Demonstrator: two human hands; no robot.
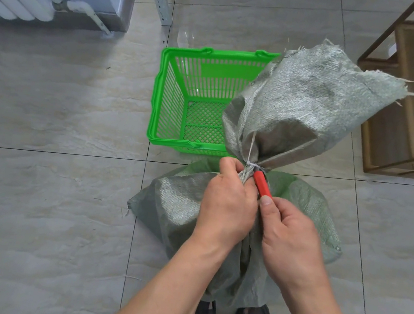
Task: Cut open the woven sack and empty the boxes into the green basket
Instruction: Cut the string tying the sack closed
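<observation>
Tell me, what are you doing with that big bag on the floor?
The left hand grips the tied neck of the woven sack. The right hand holds a red-handled cutter against the white tie around it. The sack looks tied shut, and the green basket behind it holds no boxes.

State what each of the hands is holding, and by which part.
The left hand grips the woven sack at its bunched neck, just below the tie. The right hand holds a red-handled cutter by the handle's rear end.
</observation>
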